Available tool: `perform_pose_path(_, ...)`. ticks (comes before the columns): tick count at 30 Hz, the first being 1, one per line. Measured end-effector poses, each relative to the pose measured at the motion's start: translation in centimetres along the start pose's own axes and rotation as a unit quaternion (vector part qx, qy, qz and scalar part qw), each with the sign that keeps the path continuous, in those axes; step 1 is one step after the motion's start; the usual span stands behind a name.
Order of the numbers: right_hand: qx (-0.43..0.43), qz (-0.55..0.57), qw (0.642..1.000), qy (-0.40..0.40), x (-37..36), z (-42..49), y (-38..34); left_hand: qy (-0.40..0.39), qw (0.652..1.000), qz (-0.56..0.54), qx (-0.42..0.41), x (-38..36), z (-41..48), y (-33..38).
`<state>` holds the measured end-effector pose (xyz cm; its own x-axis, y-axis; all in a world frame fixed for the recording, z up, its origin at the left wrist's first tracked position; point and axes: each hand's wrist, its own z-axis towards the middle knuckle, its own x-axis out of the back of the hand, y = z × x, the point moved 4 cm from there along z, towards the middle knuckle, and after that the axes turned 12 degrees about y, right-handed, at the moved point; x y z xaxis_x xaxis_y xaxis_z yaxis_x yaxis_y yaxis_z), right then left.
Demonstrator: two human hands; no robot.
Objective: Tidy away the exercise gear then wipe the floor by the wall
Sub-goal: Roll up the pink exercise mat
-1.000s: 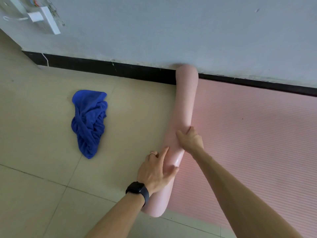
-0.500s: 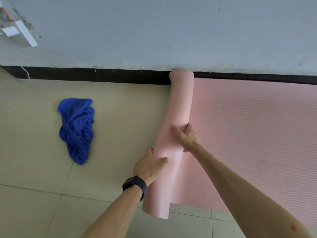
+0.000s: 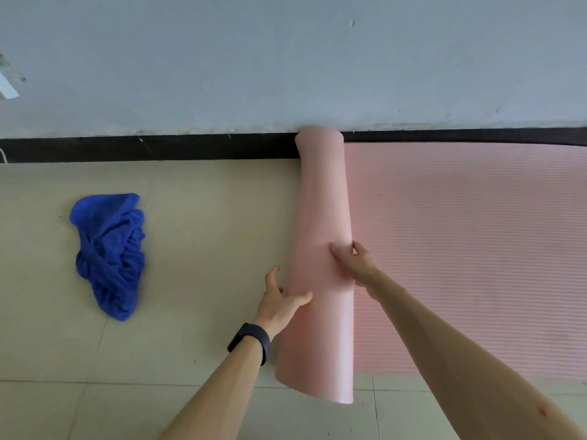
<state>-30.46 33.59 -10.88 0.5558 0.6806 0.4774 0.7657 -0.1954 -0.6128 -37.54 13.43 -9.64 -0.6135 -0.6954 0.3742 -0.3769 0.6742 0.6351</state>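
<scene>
**Pink mat half rolled at the foot of the wall, both hands on the roll**

Head view: The pink mat [image 3: 320, 217] lies on the tiled floor [image 3: 206, 217]. Its left portion is wound into a thick roll and the rest is spread flat to the right, ribbed side up. The roll runs from the near edge of the picture straight away to the wall [image 3: 286, 58]. Its far end butts against the black skirting [image 3: 158, 149] that lines the wall's base. The flat part's far edge lies along the same skirting.

The left hand [image 3: 279, 300] rests against the roll's left flank about two thirds of the way down. Its fingers are loose and fairly straight along the side, and the thumb is laid across the top of the roll. It presses the roll rather than clasping it. A black watch [image 3: 251, 342] sits on that wrist.

The right hand [image 3: 355, 265] is a little farther up, on the roll's right side where it meets the flat sheet. Its fingers are bent over the roll and the thumb points left across the top, so it grasps the mat.

A crumpled blue cloth [image 3: 109, 252] lies on the floor well to the left of the roll, apart from both hands and short of the skirting.
</scene>
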Motion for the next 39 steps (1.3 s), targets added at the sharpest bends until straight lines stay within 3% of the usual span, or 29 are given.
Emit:
perform_pose_path(4, 0.027, -0.043, 0.998, 0.045, 1.1, -0.5, -1.4, -0.031, 0.999, 0.036, -0.009, -1.0, 0.3, 0.7)
perform_pose_path(7, 0.059, -0.159, 0.985, 0.029, 2.1, -0.6, -1.7, -0.011, 0.996, 0.076, -0.048, -2.5, 0.1, 1.4)
perform_pose_path(11, 0.079, -0.219, 0.971, 0.049, 4.8, -0.4, -2.5, -0.032, 0.996, 0.058, -0.067, -4.3, -0.2, 2.1)
perform_pose_path(16, 0.066, -0.170, 0.983, -0.005, 7.0, -1.0, -1.4, -0.073, 0.996, 0.011, -0.057, -4.7, 0.8, 2.7)
perform_pose_path(20, -0.021, -0.058, 0.998, -0.010, 7.2, -3.3, 3.2, -0.041, 0.998, -0.007, -0.046, -5.0, 0.6, 2.9)
perform_pose_path(23, 0.031, -0.037, 0.999, -0.017, 4.8, -6.2, 5.6, -0.021, 0.999, -0.026, -0.018, -4.4, 0.3, 2.2)
perform_pose_path(27, -0.009, 0.155, 0.987, -0.045, 1.0, -6.8, 7.0, -0.052, 0.996, -0.058, 0.048, -2.9, 0.7, 1.0)
perform_pose_path(34, 0.066, -0.036, 0.997, 0.019, 1.7, -5.2, 8.3, -0.057, 0.997, -0.008, 0.041, -2.5, 0.9, 0.2)
perform_pose_path(39, 0.018, 0.133, 0.991, -0.016, 2.5, -4.4, 8.4, -0.063, 0.997, -0.033, 0.032, -4.6, 0.7, 0.2)
